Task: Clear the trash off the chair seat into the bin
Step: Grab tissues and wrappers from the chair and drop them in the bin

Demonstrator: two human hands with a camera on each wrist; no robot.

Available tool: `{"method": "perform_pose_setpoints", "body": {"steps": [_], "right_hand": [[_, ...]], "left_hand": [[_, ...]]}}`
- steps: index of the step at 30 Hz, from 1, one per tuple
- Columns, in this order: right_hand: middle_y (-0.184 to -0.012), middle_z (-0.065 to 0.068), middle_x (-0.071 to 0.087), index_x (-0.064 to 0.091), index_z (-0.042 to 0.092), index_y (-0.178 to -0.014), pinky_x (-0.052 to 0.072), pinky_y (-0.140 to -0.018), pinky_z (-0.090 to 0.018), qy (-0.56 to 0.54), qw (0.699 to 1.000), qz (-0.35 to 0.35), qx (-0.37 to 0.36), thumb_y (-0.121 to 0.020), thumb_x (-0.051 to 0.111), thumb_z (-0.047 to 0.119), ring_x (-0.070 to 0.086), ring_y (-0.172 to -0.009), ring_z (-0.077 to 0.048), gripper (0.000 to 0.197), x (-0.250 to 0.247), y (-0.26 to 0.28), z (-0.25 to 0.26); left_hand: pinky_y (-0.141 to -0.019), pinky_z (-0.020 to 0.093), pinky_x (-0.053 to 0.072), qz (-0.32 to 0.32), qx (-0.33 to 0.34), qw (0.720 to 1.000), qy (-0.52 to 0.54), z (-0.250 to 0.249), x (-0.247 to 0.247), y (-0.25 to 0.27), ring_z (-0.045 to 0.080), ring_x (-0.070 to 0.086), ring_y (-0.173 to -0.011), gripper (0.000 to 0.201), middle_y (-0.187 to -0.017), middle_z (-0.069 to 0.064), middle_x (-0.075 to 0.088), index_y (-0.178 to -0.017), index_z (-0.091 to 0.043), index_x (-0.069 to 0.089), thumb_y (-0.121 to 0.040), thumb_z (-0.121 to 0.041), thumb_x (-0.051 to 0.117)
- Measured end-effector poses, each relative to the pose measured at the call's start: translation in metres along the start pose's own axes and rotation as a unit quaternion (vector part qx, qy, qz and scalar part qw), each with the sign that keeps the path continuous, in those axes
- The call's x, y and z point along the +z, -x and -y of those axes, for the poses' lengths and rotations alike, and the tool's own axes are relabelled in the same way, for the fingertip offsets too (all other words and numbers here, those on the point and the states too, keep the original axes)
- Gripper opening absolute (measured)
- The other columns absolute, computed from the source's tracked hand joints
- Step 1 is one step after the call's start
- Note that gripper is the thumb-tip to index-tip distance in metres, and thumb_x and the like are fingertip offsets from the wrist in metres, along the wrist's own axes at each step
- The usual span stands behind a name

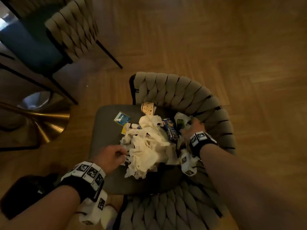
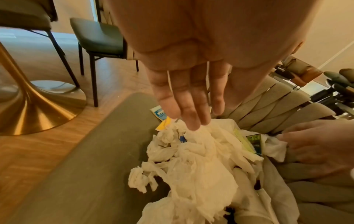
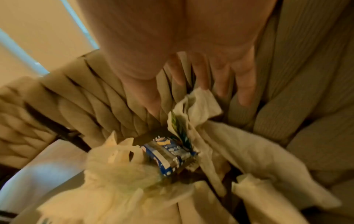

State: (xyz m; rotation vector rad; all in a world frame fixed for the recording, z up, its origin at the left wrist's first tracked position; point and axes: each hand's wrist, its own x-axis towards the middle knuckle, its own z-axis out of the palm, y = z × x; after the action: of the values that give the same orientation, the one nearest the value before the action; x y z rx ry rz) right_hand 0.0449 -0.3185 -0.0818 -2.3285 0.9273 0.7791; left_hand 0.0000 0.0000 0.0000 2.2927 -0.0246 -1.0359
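We look down on a chair seat [image 1: 106,130] with a woven padded backrest [image 1: 174,90] curving round its far and right sides. A heap of crumpled white paper napkins [image 1: 146,146] lies in the middle of the seat, running toward the near edge. At the far side of the heap a patterned paper cup [image 1: 147,108] lies on its side close to the backrest. Left of the heap a small blue and white packet [image 1: 122,118] lies flat on the bare seat, and a yellow scrap [image 1: 125,130] sits just beside it, touching the napkins. A blue and white wrapper [image 1: 170,128] and a green wrapper [image 1: 180,124] lie at the right of the heap, partly tucked among the paper.

Our left hand [image 1: 111,157] is at the left edge of the heap. In the left wrist view its fingers [image 2: 191,106] are straight and together, tips touching the napkins, gripping nothing. Our right hand [image 1: 192,129] is at the right of the heap near the backrest. In the blurred right wrist view its fingers [image 3: 245,84] are spread and fairly straight above a white napkin [image 3: 201,104], and we cannot tell whether they touch it.

A dark bin [image 1: 25,193] stands on the wooden floor [image 1: 216,39] at lower left, well apart from the trash. A table's gold base [image 1: 49,123] and a second chair [image 1: 73,29] stand to the left
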Motion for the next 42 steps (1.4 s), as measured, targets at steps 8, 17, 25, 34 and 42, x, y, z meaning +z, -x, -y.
{"method": "perform_pose_setpoints", "body": {"steps": [8, 17, 25, 34, 42], "right_hand": [[-0.151, -0.015, 0.029, 0.022, 0.030, -0.145, 0.036, -0.108, -0.043, 0.015, 0.999, 0.018, -0.034, -0.080, 0.068, 0.037, 0.035, -0.135, -0.037, 0.080, 0.056, -0.062, 0.009], [-0.118, -0.016, 0.066, 0.061, 0.019, -0.121, 0.050, -0.091, -0.038, 0.009, 0.997, -0.042, -0.060, -0.087, 0.058, 0.014, 0.062, -0.109, -0.037, 0.034, 0.063, -0.085, -0.001], [-0.106, -0.016, 0.069, 0.068, 0.020, -0.109, 0.052, -0.086, -0.034, -0.020, 0.996, -0.057, -0.067, -0.086, 0.056, 0.011, 0.065, -0.100, -0.034, 0.028, 0.033, -0.064, -0.019], [-0.110, -0.018, 0.067, 0.064, 0.019, -0.114, 0.054, -0.088, -0.039, -0.022, 0.997, -0.050, -0.059, -0.089, 0.052, 0.010, 0.063, -0.103, -0.037, 0.030, 0.036, -0.057, -0.030], [-0.104, -0.014, 0.068, 0.067, 0.023, -0.104, 0.051, -0.083, -0.035, -0.046, 0.995, -0.073, -0.056, -0.089, 0.054, 0.017, 0.063, -0.098, -0.037, 0.021, 0.015, -0.046, -0.036]], "left_hand": [[-0.085, 0.036, 0.053, -0.089, -0.028, 0.996, 0.010, 0.015, 0.010, -0.080, 0.016, 0.064, -0.086, 0.008, -0.089, -0.002, 0.069, -0.083, -0.028, 0.063, -0.079, -0.025, 0.069], [-0.110, 0.051, 0.031, 0.000, 0.048, 0.982, -0.182, -0.032, 0.041, -0.158, 0.023, 0.017, -0.139, 0.103, -0.150, -0.009, 0.010, -0.136, -0.042, 0.014, -0.053, -0.074, 0.067], [-0.107, 0.071, 0.017, 0.140, 0.153, 0.867, -0.453, -0.084, 0.076, -0.217, 0.041, -0.012, -0.143, 0.122, -0.152, 0.001, -0.034, -0.138, -0.055, -0.010, -0.059, -0.046, 0.083], [-0.103, 0.052, 0.039, 0.160, 0.142, 0.863, -0.457, -0.100, 0.099, -0.252, 0.043, 0.035, -0.132, 0.061, -0.156, 0.008, 0.013, -0.140, -0.042, 0.028, -0.086, -0.039, 0.056], [-0.087, 0.041, 0.052, 0.073, 0.191, 0.906, -0.371, -0.109, 0.079, -0.251, 0.034, 0.061, -0.104, 0.026, -0.114, 0.012, 0.063, -0.112, -0.027, 0.064, -0.089, -0.028, 0.052]]}}
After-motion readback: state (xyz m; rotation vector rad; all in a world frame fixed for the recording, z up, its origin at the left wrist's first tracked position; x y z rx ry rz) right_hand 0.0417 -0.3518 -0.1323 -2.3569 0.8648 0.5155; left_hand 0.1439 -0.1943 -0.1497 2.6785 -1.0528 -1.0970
